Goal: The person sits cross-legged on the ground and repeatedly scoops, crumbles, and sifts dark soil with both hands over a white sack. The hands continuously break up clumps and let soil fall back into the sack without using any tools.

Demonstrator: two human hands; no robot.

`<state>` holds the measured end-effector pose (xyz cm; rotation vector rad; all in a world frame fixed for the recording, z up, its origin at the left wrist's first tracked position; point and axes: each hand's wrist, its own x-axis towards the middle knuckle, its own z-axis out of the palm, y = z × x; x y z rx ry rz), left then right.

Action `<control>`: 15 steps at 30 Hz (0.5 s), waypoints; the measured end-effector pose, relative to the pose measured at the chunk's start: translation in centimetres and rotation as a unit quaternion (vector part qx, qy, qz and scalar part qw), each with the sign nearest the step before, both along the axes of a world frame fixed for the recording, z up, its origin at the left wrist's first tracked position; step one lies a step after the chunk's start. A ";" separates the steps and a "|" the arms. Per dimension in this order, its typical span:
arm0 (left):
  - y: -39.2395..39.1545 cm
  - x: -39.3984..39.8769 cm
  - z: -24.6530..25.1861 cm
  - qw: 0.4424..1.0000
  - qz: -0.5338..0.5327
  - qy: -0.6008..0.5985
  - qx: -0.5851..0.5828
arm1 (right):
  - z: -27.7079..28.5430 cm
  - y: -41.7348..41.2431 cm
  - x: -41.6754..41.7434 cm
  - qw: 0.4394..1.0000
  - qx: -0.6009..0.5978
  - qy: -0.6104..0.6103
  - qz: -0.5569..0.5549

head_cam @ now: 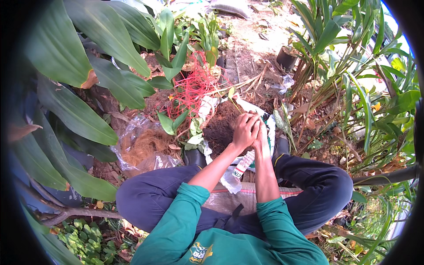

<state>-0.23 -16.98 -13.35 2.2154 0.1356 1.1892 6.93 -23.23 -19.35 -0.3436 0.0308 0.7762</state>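
Observation:
My left hand (245, 130) and my right hand (261, 131) are pressed together over the right side of an open plastic sack (271, 129). Dark, fibrous soil (220, 132) fills the sack. Something small and brown shows at my fingertips; most of it is hidden between the hands, so I cannot tell what it is. A thin stem with a yellow-green leaf (231, 92) rises just beyond my fingers. Left of the sack, a clear plastic bag (124, 149) holds brown coir-like fibre (144, 145). A tangle of red plastic string (195, 86) lies behind the sack.
Broad-leaved plants (109, 36) crowd the left, and tall leafy stems (314, 79) stand at the right. A dark plant pot (287, 58) and a scrap of clear plastic (284, 83) are farther back. A woven sack (232, 198) lies beneath my legs.

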 end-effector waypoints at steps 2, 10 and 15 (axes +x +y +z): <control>0.1 -0.1 -0.2 1.000 0.005 0.009 0.006 | 0.2 0.3 0.0 1.000 -0.004 -0.004 0.003; -0.4 0.0 -1.6 0.999 0.012 0.049 -0.004 | -2.5 0.3 0.8 0.999 -0.015 0.050 0.004; -0.3 -0.1 -1.8 0.994 -0.048 0.084 -0.042 | -3.1 -1.3 0.2 0.990 -0.075 -0.107 -0.053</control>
